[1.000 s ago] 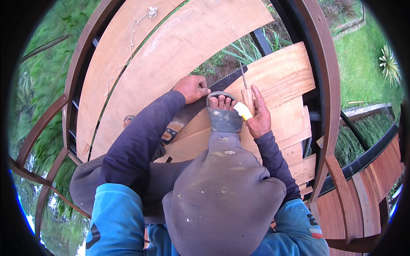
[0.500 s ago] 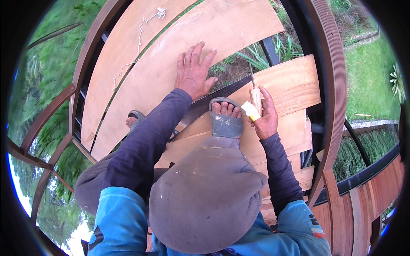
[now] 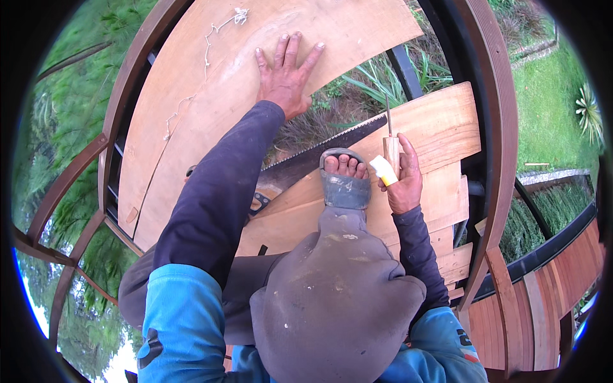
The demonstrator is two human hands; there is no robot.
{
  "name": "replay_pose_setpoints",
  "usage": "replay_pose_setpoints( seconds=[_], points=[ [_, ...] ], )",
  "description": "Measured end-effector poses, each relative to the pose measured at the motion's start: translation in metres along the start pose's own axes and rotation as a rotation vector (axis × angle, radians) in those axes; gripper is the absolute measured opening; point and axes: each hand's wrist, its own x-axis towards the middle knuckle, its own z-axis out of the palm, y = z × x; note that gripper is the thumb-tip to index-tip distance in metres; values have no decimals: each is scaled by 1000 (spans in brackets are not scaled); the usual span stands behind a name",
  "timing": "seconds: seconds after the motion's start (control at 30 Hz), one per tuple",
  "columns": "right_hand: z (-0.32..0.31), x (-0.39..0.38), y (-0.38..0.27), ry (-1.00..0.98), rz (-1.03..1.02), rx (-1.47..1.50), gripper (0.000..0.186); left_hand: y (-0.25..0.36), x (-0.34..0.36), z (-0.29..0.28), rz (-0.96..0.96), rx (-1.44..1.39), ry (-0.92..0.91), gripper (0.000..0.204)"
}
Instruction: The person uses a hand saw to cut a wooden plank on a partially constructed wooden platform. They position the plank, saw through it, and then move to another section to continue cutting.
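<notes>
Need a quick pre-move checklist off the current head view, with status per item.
1. Left hand clear of the saw: ok, spread on the wide plank beyond it.
2. Tool in right hand: ok, gripped by its wooden handle, thin shaft pointing away from the person.
3. Saw not touching sandaled foot: cannot tell, very close.
4. Plank free of loose items: not ok, white string lies across the planking.
5. Plank fastened: cannot tell.
</notes>
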Motion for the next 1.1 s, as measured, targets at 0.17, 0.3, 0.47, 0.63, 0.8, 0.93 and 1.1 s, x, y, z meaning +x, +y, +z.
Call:
replay_pose_setpoints(
  seconds=[0.17,0.3,0.47,0.63,0.8,0.93,1.1],
  points=[
    [10,-12,9,10,-32,1,77,-12,-5,4,15,-18,103,112],
    [13,-2,2,-27,-67,-38,75,-14,-40,-2,220,-238,216,90],
    [26,26,-6,-76,-146,-4,74,-12,-143,36,102,-474,-113,45],
    [35,22,-9,-63,-172,-3,75,-7,-173,79,-198,-808,-214,32],
    [23,12,0,-88,-202,-69,75,11,-178,83,-267,-808,-22,28],
    [19,3,3,-103,-118,-34,74,14,-181,83,-286,-795,29,28],
    [19,-1,12,-107,-125,-7,75,16,-181,77,-322,-791,9,29]
  ],
)
